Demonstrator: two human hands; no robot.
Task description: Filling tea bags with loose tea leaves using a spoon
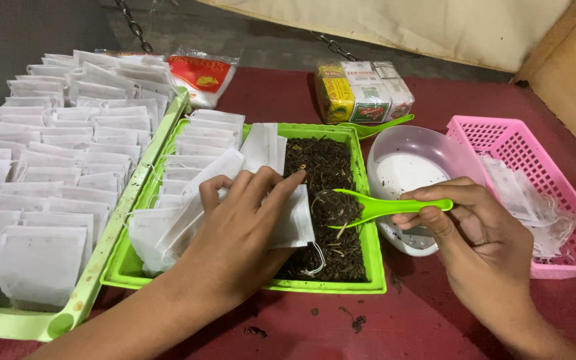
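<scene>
My left hand (241,227) lies over the green tray (328,287) and holds a white paper tea bag (295,220) at its edge, beside a pile of dark loose tea (331,200). More white bags (201,153) are stacked in the left half of that tray. My right hand (481,240) grips the handle of a green plastic spoon (381,207); its scoop hovers just over the tea, next to the bag.
A larger green tray (68,313) at left carries rows of filled white bags. A white bowl (408,160) holds white powder, with another green spoon (378,127) behind it. A pink basket (568,193) with empty bags stands at right. Packets (361,90) lie at the back.
</scene>
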